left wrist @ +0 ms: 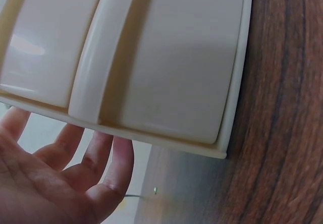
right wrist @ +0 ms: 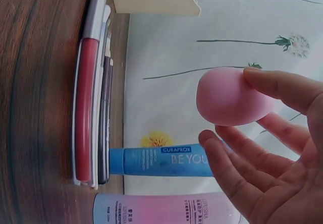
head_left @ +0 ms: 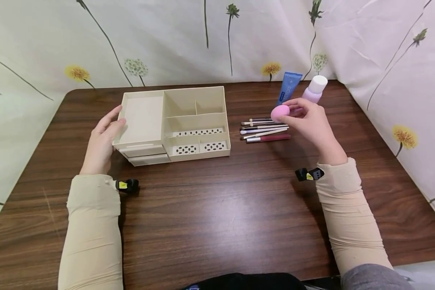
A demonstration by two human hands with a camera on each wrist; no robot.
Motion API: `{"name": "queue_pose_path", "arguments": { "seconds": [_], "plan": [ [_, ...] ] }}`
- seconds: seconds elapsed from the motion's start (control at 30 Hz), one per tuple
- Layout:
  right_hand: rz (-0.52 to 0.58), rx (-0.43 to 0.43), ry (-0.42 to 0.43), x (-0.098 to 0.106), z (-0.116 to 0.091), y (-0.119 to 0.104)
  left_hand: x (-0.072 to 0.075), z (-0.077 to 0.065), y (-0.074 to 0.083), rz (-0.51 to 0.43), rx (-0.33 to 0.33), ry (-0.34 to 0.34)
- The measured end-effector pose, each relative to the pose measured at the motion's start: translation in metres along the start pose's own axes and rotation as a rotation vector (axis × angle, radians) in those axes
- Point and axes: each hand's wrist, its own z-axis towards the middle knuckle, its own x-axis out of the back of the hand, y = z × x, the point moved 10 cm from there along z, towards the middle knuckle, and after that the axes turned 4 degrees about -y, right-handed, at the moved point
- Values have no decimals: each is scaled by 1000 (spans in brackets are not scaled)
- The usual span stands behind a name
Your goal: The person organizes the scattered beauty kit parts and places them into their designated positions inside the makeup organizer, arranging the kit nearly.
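In the head view my right hand (head_left: pixel 309 121) pinches a pink makeup sponge (head_left: pixel 280 113) between thumb and fingers. It holds the sponge above a row of makeup brushes (head_left: pixel 264 128). The right wrist view shows the egg-shaped sponge (right wrist: pixel 232 97) held up, with the thumb at its top. A cream organizer box (head_left: pixel 145 117) with compartments and two front drawers stands on the left. My left hand (head_left: pixel 103 135) rests against its left side, the thumb at the top edge. Close up, the left fingers (left wrist: pixel 96 156) touch that side by the drawer fronts.
Behind the right hand stand a blue tube (head_left: pixel 289 86) and a pink-purple bottle (head_left: pixel 314 89) with a white cap. A red-handled brush (head_left: pixel 269 138) lies nearest in the row. The brown wooden table (head_left: pixel 217 209) meets a flowered white cloth (head_left: pixel 166 44) at the back.
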Motion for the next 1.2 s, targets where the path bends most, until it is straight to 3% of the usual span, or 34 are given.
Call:
{"name": "queue_pose_path", "arguments": {
  "seconds": [0.5,0.8,1.0,1.2],
  "plan": [
    [24,115,50,-9,-2,-22,2,-1,1,12,-5,3],
    [46,120,3,-23,-6,-30,2,-3,1,2,-6,7],
    [59,169,-19,-35,-9,-39,1,-2,1,-5,-10,9],
    [121,176,-37,-47,-12,-43,0,0,0,0,-5,10]
  ]
}}
